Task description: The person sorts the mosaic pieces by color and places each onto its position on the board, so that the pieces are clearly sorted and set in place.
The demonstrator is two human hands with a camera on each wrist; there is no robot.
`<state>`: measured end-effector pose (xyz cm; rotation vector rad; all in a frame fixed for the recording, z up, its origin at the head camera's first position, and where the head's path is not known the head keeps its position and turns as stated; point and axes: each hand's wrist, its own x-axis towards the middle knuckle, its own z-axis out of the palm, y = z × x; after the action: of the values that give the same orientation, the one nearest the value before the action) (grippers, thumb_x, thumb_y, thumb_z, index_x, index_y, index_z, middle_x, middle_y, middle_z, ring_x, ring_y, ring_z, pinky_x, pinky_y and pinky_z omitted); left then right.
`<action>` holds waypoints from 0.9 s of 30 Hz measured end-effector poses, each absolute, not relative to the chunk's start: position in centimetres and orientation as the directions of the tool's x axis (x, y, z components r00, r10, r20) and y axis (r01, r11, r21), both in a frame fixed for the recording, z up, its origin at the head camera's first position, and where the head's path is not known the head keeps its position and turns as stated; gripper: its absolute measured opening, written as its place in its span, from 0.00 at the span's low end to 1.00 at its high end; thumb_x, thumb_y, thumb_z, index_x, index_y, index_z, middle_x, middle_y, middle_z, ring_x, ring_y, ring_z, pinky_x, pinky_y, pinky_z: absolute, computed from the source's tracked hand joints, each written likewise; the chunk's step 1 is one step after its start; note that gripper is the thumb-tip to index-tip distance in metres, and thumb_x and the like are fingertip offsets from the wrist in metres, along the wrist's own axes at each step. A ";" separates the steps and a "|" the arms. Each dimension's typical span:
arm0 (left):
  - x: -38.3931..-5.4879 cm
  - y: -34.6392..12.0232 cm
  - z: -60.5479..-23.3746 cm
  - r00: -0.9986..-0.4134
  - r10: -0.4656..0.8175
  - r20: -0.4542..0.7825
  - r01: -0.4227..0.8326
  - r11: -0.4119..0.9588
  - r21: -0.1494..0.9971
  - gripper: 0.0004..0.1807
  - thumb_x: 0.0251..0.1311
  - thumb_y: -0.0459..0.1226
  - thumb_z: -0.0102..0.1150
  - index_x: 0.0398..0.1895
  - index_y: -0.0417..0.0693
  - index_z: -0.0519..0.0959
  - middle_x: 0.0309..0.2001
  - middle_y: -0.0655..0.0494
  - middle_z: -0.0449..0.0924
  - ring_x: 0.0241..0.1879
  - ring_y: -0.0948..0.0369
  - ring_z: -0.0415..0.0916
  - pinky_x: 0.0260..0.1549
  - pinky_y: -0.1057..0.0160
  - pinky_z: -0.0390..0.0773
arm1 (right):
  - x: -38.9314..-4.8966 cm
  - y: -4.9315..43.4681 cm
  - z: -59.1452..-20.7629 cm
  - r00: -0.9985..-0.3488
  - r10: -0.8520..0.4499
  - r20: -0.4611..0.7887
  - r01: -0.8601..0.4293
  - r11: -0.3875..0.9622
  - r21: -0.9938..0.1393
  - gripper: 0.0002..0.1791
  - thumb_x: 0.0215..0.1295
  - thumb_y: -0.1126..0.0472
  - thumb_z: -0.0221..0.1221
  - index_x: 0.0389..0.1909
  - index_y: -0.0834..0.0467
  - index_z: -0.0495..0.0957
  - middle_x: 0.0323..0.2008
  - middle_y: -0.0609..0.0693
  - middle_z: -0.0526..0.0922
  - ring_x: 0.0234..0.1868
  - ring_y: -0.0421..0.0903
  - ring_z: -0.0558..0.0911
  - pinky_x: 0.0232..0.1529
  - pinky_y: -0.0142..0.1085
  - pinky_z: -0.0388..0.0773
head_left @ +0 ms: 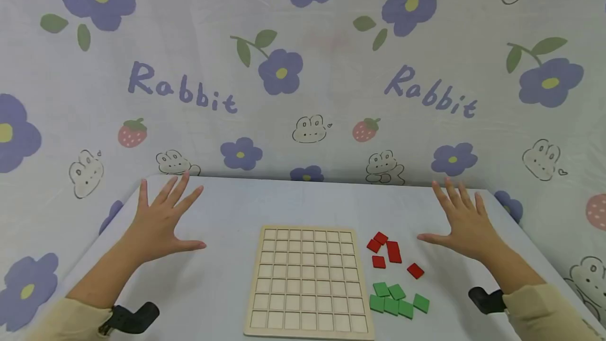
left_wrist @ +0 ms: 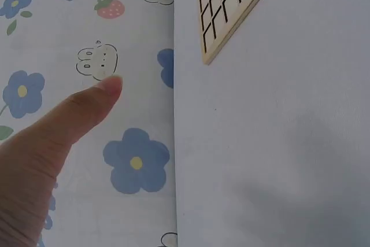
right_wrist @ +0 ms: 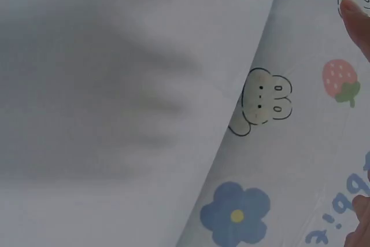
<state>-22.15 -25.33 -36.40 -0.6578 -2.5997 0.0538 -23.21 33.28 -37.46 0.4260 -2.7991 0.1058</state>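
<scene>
My left hand point(head_left: 158, 225) hovers over the left side of the table with its fingers spread, holding nothing. In the left wrist view its thumb point(left_wrist: 81, 114) is stretched out. On the other side my right hand point(head_left: 466, 225) is also spread above the table, holding nothing. Between the hands lies a wooden grid board point(head_left: 309, 281), its square cells bare. Right of the board are several red tiles point(head_left: 394, 252), some touching. Nearer the front lie several green square tiles point(head_left: 391, 306). The right hand is nearest to the red tiles, apart from them.
The white table point(head_left: 218, 209) ends at a back edge against a cloth point(head_left: 331, 88) printed with flowers, rabbits and strawberries. Each wrist carries a black strap mount, one on the left point(head_left: 137, 319) and one on the right point(head_left: 486, 300).
</scene>
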 end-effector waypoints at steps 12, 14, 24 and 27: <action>-21.8 -22.0 -38.5 -0.865 0.471 0.173 0.497 0.850 0.175 0.54 0.35 0.62 0.69 0.69 0.52 0.62 0.73 0.45 0.49 0.68 0.42 0.54 0.58 0.25 0.46 | -22.6 32.4 -38.3 -0.967 -0.200 0.156 -0.235 0.937 -0.258 0.58 0.47 0.43 0.67 0.69 0.71 0.48 0.70 0.70 0.49 0.68 0.71 0.50 0.62 0.68 0.50; -21.9 -21.7 -38.9 -0.866 0.479 0.141 0.499 0.842 0.206 0.53 0.35 0.61 0.69 0.68 0.52 0.63 0.72 0.45 0.52 0.68 0.42 0.55 0.58 0.25 0.45 | -22.3 32.5 -38.6 -0.973 -0.190 0.133 -0.223 0.926 -0.306 0.57 0.48 0.44 0.67 0.69 0.71 0.49 0.69 0.70 0.49 0.68 0.71 0.51 0.61 0.68 0.52; -22.3 -20.1 -40.5 -0.834 0.541 0.107 0.541 0.764 0.352 0.52 0.38 0.59 0.69 0.69 0.51 0.61 0.75 0.48 0.42 0.70 0.46 0.52 0.59 0.26 0.47 | -21.7 32.7 -39.9 -0.985 -0.148 0.090 -0.172 0.894 -0.414 0.39 0.48 0.49 0.68 0.57 0.70 0.71 0.58 0.69 0.71 0.59 0.70 0.69 0.53 0.61 0.71; -22.3 -19.7 -40.9 -0.829 0.552 0.088 0.535 0.741 0.406 0.52 0.39 0.58 0.70 0.69 0.51 0.60 0.75 0.49 0.41 0.71 0.45 0.50 0.60 0.27 0.44 | -21.7 33.0 -40.3 -0.993 -0.110 0.047 -0.119 0.889 -0.441 0.34 0.48 0.48 0.68 0.52 0.67 0.76 0.51 0.68 0.77 0.52 0.68 0.74 0.46 0.56 0.77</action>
<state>-22.34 -19.74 -40.90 -0.9268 -2.9663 -0.6733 -21.71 33.01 -40.31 0.1838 -3.0336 0.7108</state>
